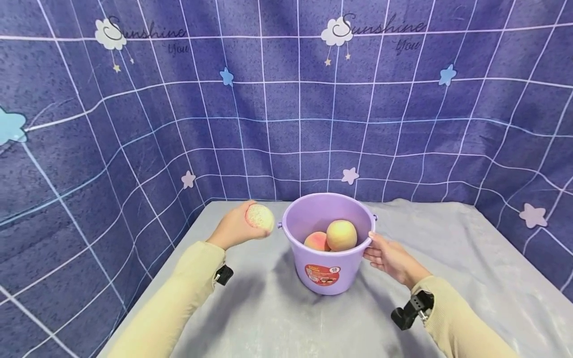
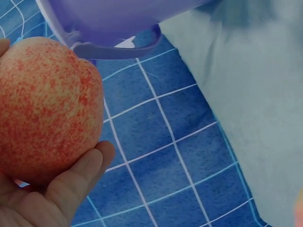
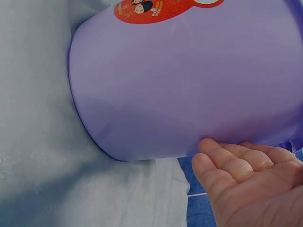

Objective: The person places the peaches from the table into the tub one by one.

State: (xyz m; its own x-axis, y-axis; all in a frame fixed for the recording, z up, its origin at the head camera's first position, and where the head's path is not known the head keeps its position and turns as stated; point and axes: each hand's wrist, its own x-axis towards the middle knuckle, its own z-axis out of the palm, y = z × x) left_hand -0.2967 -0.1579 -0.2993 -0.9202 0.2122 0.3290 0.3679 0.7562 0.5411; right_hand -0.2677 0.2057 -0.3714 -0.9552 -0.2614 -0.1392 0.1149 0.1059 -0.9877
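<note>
My left hand (image 1: 239,226) grips a peach (image 1: 260,218), pale yellow with red speckles, just left of a purple bucket (image 1: 309,268). In the left wrist view the peach (image 2: 49,109) sits between thumb and fingers, close to the bucket's handle (image 2: 118,51). The bucket stands upright with at least two fruits inside: a yellow peach (image 1: 341,235) and a redder peach (image 1: 317,241) partly behind the rim. My right hand (image 1: 394,258) holds the bucket's right rim, thumb at the edge and fingers along the outer wall. The right wrist view shows those fingers (image 3: 236,163) against the bucket.
A grey cloth (image 1: 447,258) covers the table. Blue grid-patterned curtains (image 1: 286,99) with stars and clouds hang behind it and at both sides. The bucket has a red label (image 1: 322,274) on its front.
</note>
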